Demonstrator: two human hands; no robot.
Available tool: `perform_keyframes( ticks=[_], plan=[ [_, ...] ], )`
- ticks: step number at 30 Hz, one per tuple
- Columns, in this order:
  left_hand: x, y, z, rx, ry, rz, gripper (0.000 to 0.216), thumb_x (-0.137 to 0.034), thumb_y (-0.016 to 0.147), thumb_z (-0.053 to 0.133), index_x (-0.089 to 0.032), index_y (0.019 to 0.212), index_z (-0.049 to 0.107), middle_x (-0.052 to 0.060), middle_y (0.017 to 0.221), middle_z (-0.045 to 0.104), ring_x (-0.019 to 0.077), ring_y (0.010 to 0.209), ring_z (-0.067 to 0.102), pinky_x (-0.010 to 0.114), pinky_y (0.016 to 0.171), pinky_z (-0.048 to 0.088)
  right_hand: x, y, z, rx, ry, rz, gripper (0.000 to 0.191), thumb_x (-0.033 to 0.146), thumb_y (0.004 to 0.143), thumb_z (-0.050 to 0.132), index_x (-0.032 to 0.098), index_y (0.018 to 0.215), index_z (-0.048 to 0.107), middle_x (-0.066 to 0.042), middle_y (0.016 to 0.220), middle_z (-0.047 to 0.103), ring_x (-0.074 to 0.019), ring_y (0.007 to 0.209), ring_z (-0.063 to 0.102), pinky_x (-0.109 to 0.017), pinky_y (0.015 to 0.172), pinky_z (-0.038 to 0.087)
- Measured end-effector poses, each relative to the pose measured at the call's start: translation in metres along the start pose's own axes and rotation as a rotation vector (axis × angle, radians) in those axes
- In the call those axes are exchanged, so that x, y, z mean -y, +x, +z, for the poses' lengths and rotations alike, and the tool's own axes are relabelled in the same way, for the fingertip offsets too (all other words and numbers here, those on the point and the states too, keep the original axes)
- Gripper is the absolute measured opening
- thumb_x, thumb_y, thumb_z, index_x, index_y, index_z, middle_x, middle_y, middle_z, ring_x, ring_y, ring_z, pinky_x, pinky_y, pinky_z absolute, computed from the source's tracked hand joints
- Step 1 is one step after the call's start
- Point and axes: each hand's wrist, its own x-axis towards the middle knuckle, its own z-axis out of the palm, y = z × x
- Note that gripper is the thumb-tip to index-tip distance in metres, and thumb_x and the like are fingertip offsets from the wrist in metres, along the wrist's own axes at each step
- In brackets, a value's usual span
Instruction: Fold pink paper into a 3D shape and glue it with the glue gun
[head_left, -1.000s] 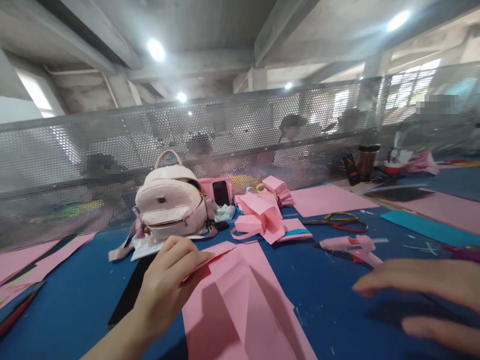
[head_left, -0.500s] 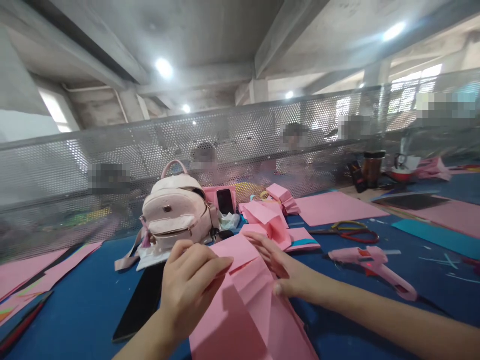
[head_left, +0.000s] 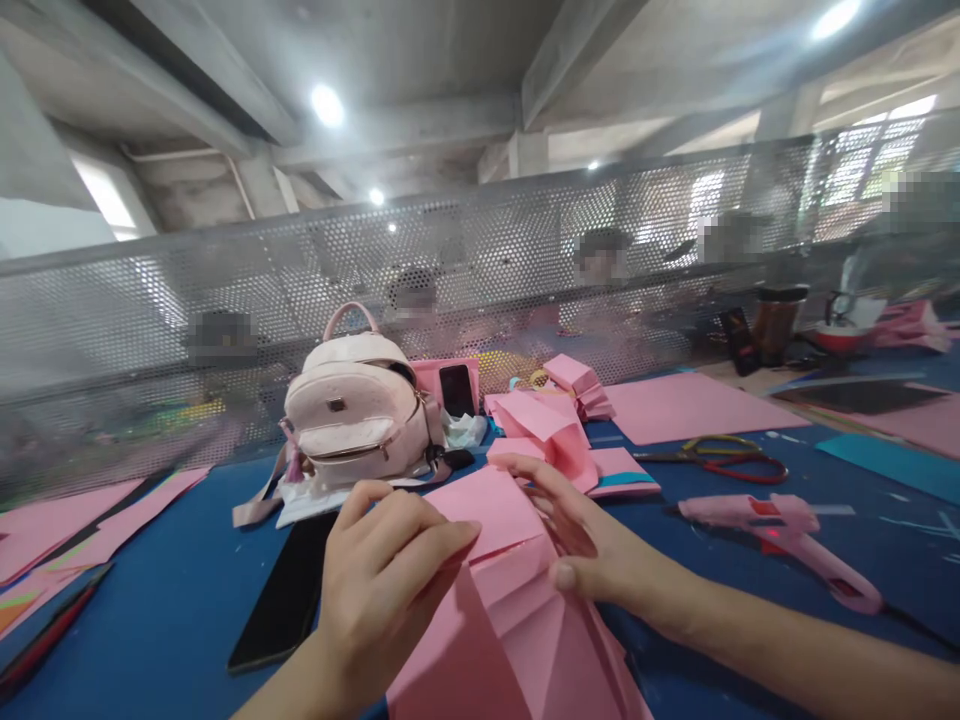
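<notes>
A pleated pink paper piece (head_left: 514, 590) lies in front of me, with a folded flap at its far end and a narrow slit below the flap. My left hand (head_left: 394, 560) is closed at the flap's left side, thumb and forefinger pinching its edge. Along the right side, my right hand (head_left: 592, 535) curves round the paper, its fingers at the far corner and its thumb at the right edge. Some of the right fingers are partly hidden behind the paper. Just beyond are more folded pink paper pieces (head_left: 551, 435), one with a blue strip.
A pink glue gun (head_left: 787, 525) and scissors (head_left: 739, 460) lie to the right. Left of the paper is a black tablet-like slab (head_left: 281, 600), with a pale backpack (head_left: 360, 410) behind it. A perforated metal screen (head_left: 495, 270) runs across the back, people beyond it.
The camera view has shifted slightly, so the items on the right sit farther right. Both hands keep nearly the same hold; the right fingers look a little more curled at the far corner.
</notes>
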Motion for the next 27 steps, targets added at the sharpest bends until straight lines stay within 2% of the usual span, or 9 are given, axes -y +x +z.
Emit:
perform_keyframes(
  ticks=[3, 7, 15, 20, 27],
  plan=[
    [-0.002, -0.001, 0.000, 0.011, -0.009, -0.002, 0.013, -0.005, 0.094, 0.061, -0.014, 0.098, 0.069, 0.001, 0.073, 0.067, 0.0138, 0.066, 0.054, 0.032, 0.068, 0.038, 0.002, -0.001, 0.002, -0.056, -0.012, -0.021, 0.087, 0.061, 0.070, 0.083, 0.034, 0.141, 0.041, -0.010, 0.140, 0.045, -0.0334, 0.134, 0.046, -0.052, 0.113, 0.034],
    [-0.005, -0.002, 0.000, -0.002, -0.026, -0.007, 0.014, -0.005, 0.094, 0.060, -0.014, 0.099, 0.069, 0.002, 0.074, 0.067, 0.0142, 0.066, 0.053, 0.032, 0.068, 0.039, 0.003, -0.002, 0.005, -0.066, -0.056, -0.047, 0.081, 0.061, 0.071, 0.082, 0.034, 0.138, 0.045, -0.009, 0.139, 0.046, -0.0326, 0.132, 0.047, -0.051, 0.112, 0.034],
    [-0.007, -0.001, -0.002, -0.004, -0.043, -0.008, 0.015, -0.003, 0.093, 0.061, -0.014, 0.099, 0.069, 0.002, 0.075, 0.068, 0.0142, 0.066, 0.054, 0.033, 0.069, 0.039, 0.006, -0.003, 0.007, -0.114, -0.090, -0.041, 0.079, 0.066, 0.069, 0.081, 0.034, 0.134, 0.049, -0.008, 0.139, 0.047, -0.0329, 0.132, 0.045, -0.051, 0.111, 0.034],
    [-0.006, -0.002, -0.004, -0.011, -0.061, -0.021, 0.015, -0.004, 0.092, 0.062, -0.015, 0.099, 0.070, 0.002, 0.075, 0.067, 0.0145, 0.067, 0.054, 0.032, 0.067, 0.043, 0.007, -0.003, 0.006, -0.120, -0.113, -0.029, 0.082, 0.068, 0.069, 0.079, 0.033, 0.136, 0.047, -0.009, 0.132, 0.052, -0.0322, 0.123, 0.052, -0.053, 0.109, 0.036],
    [-0.006, 0.004, -0.006, -0.038, -0.084, -0.032, 0.012, -0.003, 0.088, 0.068, -0.014, 0.092, 0.071, 0.002, 0.075, 0.068, 0.0135, 0.065, 0.056, 0.032, 0.067, 0.044, 0.012, -0.002, 0.003, -0.184, -0.175, -0.055, 0.081, 0.070, 0.069, 0.078, 0.032, 0.135, 0.052, -0.009, 0.146, 0.045, -0.0333, 0.138, 0.039, -0.051, 0.116, 0.027]
  ],
)
